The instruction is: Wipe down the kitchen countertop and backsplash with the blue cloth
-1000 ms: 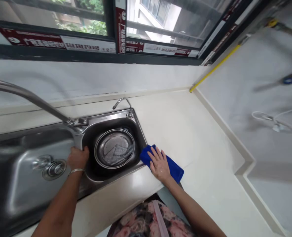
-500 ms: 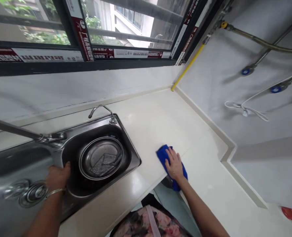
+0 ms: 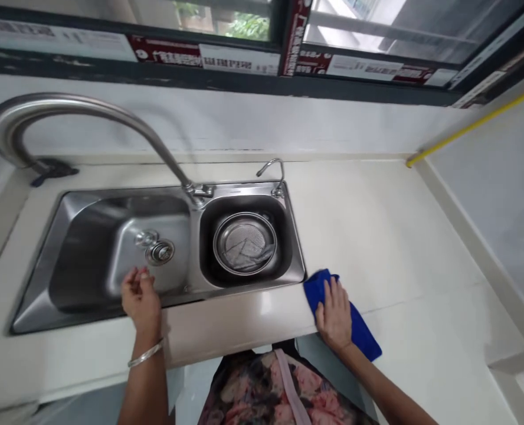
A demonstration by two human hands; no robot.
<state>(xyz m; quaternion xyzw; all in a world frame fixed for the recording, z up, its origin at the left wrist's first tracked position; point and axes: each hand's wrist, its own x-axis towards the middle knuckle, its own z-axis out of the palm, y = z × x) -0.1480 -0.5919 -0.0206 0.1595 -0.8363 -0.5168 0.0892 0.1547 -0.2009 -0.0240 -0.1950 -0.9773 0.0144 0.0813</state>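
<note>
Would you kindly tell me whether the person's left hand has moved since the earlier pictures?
Yes. The left hand has moved off the divider and now hovers to its left, over the front of the larger basin.

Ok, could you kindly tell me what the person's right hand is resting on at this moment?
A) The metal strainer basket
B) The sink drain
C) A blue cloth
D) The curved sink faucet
C. The right hand lies with its fingers spread on the blue cloth, which sits on the cream countertop beside the sink.
</note>
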